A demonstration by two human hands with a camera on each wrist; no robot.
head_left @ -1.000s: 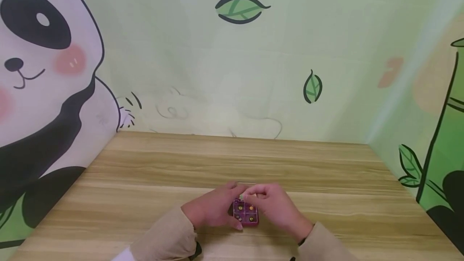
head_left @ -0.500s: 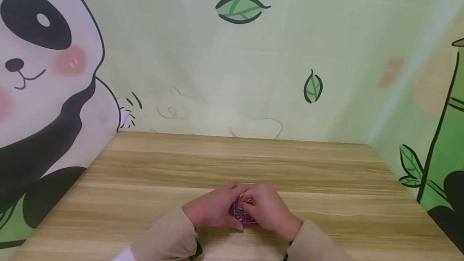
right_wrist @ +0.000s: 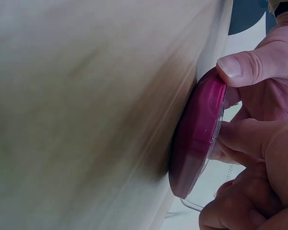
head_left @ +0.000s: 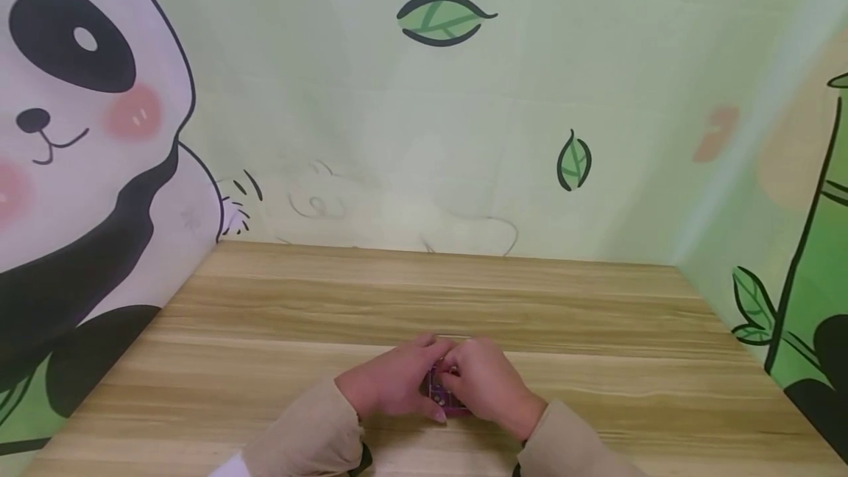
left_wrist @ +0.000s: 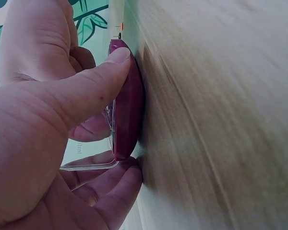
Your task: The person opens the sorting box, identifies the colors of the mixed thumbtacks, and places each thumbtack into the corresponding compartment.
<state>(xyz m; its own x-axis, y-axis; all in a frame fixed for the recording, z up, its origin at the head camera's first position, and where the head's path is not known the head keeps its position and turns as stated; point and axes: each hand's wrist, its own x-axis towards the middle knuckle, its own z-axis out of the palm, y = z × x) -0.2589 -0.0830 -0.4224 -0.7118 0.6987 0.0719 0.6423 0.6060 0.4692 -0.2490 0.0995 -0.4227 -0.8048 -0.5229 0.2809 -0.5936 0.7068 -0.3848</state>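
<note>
A small magenta case (head_left: pixel 457 412) with square compartments lies on the table, tiny pieces visible in it. Its clear lid (left_wrist: pixel 89 166) stands raised at the far side. My left hand (head_left: pixel 397 381) holds the case from the left, thumb (left_wrist: pixel 119 55) on the near side and fingers behind the lid end. From the right, my right hand (head_left: pixel 486 381) reaches over the case, its thumb and bent fingers down at the compartments. Whatever lies between those fingertips is hidden. In the right wrist view, the magenta side (right_wrist: pixel 197 134) of the case faces the camera.
Wood-grain table (head_left: pixel 298 300) surrounds the hands. A printed cloth wall (head_left: pixel 358 94) with a panda and leaves rises along its back and both sides. Small orange and black bits (left_wrist: pixel 120 28) show beyond the case in the left wrist view.
My right hand has moved from the far edge of the case nearer and down over the compartments, covering the right ones. The left hand keeps its hold.
</note>
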